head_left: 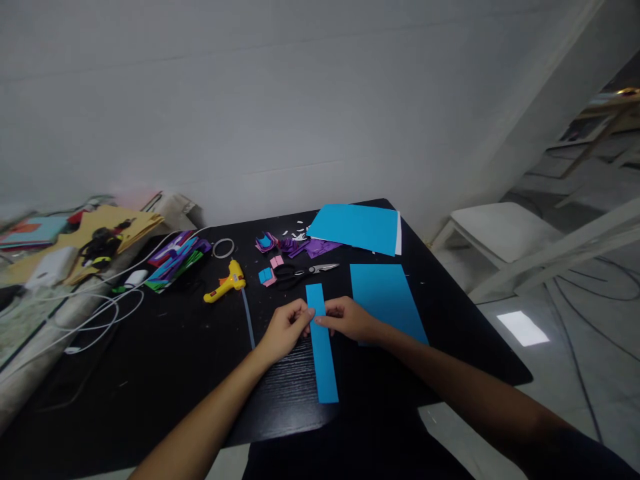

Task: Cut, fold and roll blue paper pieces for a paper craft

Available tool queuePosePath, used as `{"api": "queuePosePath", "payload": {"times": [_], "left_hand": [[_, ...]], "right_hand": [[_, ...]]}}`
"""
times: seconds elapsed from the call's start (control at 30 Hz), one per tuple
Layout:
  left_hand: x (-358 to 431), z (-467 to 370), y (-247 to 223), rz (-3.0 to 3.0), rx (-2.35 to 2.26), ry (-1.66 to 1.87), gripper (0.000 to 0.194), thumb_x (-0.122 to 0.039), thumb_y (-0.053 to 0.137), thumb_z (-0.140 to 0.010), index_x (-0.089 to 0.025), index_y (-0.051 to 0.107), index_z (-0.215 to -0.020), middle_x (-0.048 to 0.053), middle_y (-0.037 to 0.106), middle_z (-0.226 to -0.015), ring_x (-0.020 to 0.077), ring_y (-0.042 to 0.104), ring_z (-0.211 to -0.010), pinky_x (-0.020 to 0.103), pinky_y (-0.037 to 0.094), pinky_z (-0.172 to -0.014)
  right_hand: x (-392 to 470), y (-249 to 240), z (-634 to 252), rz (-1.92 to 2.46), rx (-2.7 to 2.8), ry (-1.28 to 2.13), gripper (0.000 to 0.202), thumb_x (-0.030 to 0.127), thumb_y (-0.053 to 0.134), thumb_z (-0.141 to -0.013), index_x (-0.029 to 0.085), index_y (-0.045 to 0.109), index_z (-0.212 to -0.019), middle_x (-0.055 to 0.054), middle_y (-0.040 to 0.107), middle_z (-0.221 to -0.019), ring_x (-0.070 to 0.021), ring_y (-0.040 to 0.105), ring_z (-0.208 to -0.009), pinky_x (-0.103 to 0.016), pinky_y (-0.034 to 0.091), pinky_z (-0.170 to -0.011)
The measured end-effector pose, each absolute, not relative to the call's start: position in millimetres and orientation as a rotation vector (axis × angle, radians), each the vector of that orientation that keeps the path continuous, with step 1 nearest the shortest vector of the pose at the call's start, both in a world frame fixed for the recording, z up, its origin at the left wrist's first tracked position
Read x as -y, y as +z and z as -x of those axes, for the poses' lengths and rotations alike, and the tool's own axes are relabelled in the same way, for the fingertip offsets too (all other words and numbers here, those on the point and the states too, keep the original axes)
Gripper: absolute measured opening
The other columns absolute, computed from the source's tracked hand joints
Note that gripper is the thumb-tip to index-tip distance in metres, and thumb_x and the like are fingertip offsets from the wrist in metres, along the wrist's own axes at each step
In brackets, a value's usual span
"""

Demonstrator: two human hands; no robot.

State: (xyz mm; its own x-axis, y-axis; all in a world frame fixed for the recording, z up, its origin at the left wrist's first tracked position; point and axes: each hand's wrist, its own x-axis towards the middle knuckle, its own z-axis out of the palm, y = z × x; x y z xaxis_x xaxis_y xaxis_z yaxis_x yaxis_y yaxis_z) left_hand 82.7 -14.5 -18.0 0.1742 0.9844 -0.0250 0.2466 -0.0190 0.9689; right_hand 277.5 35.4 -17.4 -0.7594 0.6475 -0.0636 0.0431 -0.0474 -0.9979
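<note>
Between my hands is a long blue paper strip (pixel 323 367), held lengthwise above the black table. My left hand (pixel 287 328) pinches its left edge, thumb on top and fingers beneath. From the other side my right hand (pixel 353 319) grips the strip in the same way, its thumb close to the left one. Beyond the strip lie black-handled scissors (pixel 323 268), pointing right. A blue paper sheet (pixel 385 293) rests flat on the table, partly under my right hand and forearm.
A yellow glue gun (pixel 227 283) with a glue stick lies left of my hands. Small folded paper pieces (pixel 267 275) sit near the scissors. More blue sheets (pixel 355 227) lie at the back. White cables (pixel 107 313) and coloured paper strips (pixel 177 260) are further left. A white chair (pixel 493 233) stands right.
</note>
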Motion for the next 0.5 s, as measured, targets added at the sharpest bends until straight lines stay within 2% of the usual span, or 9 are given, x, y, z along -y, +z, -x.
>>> {"api": "queuePosePath", "payload": {"times": [0.5], "left_hand": [[15.3,-81.5,-17.7,-1.556,-1.313,0.918,0.041,-0.049,0.057,-0.095,-0.018,0.055,-0.069,-0.002,0.059,-0.059,0.0118,0.053,-0.056,0.023,0.042,-0.059]], "right_hand": [[-35.1,-20.6,-277.0,0.744,1.79,1.843,0.033,0.046,0.07,-0.086,0.014,0.076,-0.091,-0.006,0.075,-0.086,-0.018,0.067,-0.074,-0.027,0.051,-0.063]]}}
